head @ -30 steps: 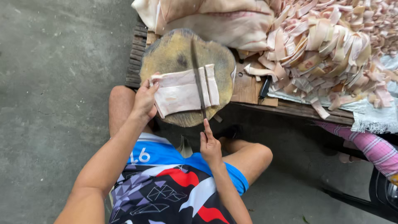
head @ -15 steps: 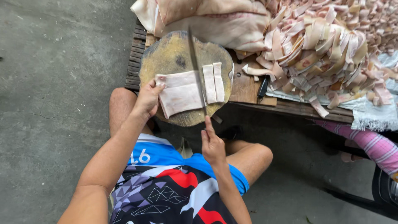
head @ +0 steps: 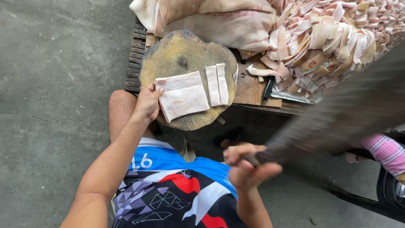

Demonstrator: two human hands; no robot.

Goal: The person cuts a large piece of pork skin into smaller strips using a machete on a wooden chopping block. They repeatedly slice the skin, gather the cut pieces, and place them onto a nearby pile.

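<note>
- The left hand (head: 147, 103) rests on the near-left edge of the slab (head: 182, 96), fingers spread over its corner and pressing it onto the block (head: 181, 55); it pins the slab rather than closing around it.
- The slab, a pale pink and white sheet of meat, lies flat on the near half of the round wooden block, tilted a little against the block's edge.
- Two cut strips (head: 217, 84) lie side by side just right of the slab, touching each other and running from far to near.
- The right hand (head: 249, 166) is clenched on the handle of a knife (head: 337, 114), raised well clear of the block, on the near right.
- The knife's blade shows as a broad dark blur slanting up to the right, so its edge and shape cannot be made out.
- The block sits on a low wooden table (head: 249, 88), at its left end.
- A pile (head: 329, 42) of cut strips covers the table's far right.
- Larger uncut sheets (head: 219, 21) lie at the far side of the block, touching its rim.
- A small dark tool (head: 268, 88) lies on the table between block and pile.
- A pink checked sleeve (head: 386, 152) of another person shows at the right edge.
</note>
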